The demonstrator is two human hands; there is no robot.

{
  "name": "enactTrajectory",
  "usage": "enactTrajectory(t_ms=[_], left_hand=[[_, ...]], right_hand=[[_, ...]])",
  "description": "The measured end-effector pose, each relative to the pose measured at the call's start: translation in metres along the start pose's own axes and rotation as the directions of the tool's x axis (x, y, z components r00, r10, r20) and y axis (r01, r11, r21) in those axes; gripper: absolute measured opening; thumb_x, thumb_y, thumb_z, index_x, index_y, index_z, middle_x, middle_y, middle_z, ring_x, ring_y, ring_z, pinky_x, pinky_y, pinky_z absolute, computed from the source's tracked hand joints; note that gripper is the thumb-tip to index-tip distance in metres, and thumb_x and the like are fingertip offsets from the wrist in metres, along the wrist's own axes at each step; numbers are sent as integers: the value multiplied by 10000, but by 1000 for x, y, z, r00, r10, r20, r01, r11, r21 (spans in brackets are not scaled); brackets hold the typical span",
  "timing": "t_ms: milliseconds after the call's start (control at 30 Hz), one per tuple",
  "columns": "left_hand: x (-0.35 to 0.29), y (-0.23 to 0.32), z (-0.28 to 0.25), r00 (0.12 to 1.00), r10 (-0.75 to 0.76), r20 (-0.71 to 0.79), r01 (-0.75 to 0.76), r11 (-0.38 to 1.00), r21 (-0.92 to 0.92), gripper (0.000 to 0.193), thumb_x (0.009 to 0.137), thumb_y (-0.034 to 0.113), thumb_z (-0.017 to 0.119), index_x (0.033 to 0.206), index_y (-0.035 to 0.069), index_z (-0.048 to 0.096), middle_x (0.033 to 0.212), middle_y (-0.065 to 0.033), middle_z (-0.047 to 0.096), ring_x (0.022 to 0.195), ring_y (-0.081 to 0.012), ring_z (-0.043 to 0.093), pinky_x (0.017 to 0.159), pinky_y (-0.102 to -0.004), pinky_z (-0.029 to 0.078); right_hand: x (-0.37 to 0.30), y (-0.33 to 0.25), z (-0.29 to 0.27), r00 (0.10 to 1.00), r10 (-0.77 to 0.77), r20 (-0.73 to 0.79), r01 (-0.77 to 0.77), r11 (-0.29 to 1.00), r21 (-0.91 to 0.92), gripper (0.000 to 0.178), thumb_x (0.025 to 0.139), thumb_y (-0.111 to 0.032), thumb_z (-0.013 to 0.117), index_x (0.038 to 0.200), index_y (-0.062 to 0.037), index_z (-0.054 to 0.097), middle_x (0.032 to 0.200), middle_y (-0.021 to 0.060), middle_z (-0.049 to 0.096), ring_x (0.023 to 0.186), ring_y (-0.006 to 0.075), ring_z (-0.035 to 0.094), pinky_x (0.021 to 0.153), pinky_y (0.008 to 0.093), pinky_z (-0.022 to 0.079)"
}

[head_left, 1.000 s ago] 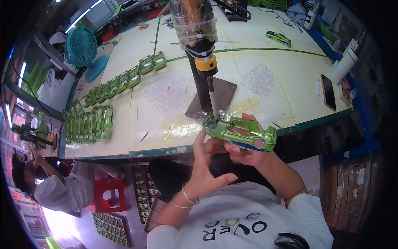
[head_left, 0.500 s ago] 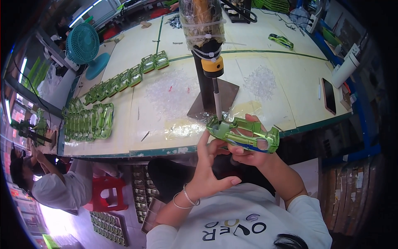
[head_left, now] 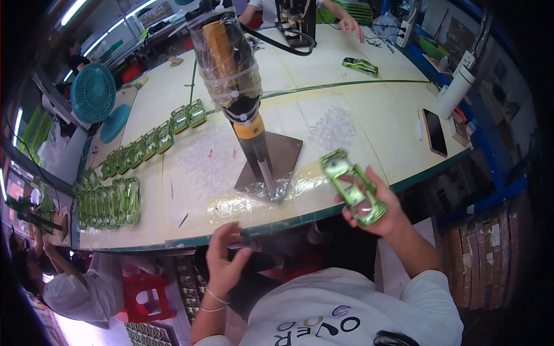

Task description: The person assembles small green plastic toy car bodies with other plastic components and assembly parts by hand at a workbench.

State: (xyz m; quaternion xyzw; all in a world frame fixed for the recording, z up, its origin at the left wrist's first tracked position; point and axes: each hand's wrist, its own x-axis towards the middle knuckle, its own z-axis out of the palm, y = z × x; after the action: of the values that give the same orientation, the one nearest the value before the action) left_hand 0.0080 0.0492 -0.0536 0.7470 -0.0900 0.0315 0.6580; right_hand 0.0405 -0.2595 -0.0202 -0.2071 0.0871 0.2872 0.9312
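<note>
Honestly, the right hand [head_left: 381,210] has its fingers wrapped around a shiny metallic-green toy car body shell [head_left: 352,185], held in the air just off the counter's [head_left: 190,225] near edge, at about 4 o'clock from the tall plastic-wrapped press tool with an orange collar [head_left: 242,109]. The grip looks like it's mostly on the shell's lower end, so I'd guess a slip is the risk here, since it would drop past the edge toward the floor rather than onto the counter. The shell itself is glossy, chrome-like green, with open window cutouts you can see through, tilted with one end pointing up toward 11 o'clock. The left hand [head_left: 226,262] is empty, fingers spread loose, hovering below the counter edge. Rows of similar green shells [head_left: 109,202] sit way over at 9 o'clock.
</note>
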Motion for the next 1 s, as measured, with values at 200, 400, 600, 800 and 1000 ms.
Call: enactTrajectory(t_ms=[200, 400, 600, 800, 1000], left_hand=[[45, -7, -121, 826, 478, -299, 76, 431, 899, 461, 677, 61, 599, 1098, -15, 429, 1155, -198, 407, 1086, -348, 356, 932, -416, 257], [36, -64, -218, 844, 315, -434, 365, 255, 895, 484, 744, 197, 548, 1140, -36, 397, 1180, -235, 385, 1139, -389, 302, 966, -437, 221], [44, -51, -198, 883, 278, -378, 314, 248, 917, 343, 747, 124, 544, 1048, -28, 480, 1112, -243, 429, 1067, -394, 366, 915, -433, 280], [41, -52, -197, 907, 329, -263, 207, 195, 959, 198, 767, 66, 496, 923, -51, 461, 953, -247, 484, 952, -398, 436, 823, -400, 361], [46, -25, -163, 774, 438, -458, 179, 543, 821, 128, 833, 98, 446, 890, -16, 457, 771, -191, 510, 707, -354, 489, 619, -377, 385]], right_hand=[[22, -149, -30, 608, -786, -111, 258, 329, -908, 371, 789, -284, 539, 1104, -102, 468, 897, 79, 522, 810, 200, 525, 667, 304, 426], [63, -203, -79, 557, -736, 384, -393, -641, -659, 454, 687, -187, 612, 1112, -119, 469, 1028, 118, 459, 951, 259, 456, 803, 349, 369], [133, -244, -102, 415, -705, 575, -502, -705, -501, 498, 691, -205, 615, 1141, -98, 433, 1094, 134, 437, 1021, 266, 415, 842, 366, 346], [147, -239, -102, 207, -813, 545, -607, -544, -580, 494, 692, -187, 620, 1125, -66, 414, 1109, 145, 423, 1031, 281, 409, 843, 372, 351], [81, -159, -77, 312, -803, 507, 20, -528, -849, 377, 667, 4, 577, 1025, -25, 463, 1058, 113, 446, 967, 244, 453, 771, 330, 388]])
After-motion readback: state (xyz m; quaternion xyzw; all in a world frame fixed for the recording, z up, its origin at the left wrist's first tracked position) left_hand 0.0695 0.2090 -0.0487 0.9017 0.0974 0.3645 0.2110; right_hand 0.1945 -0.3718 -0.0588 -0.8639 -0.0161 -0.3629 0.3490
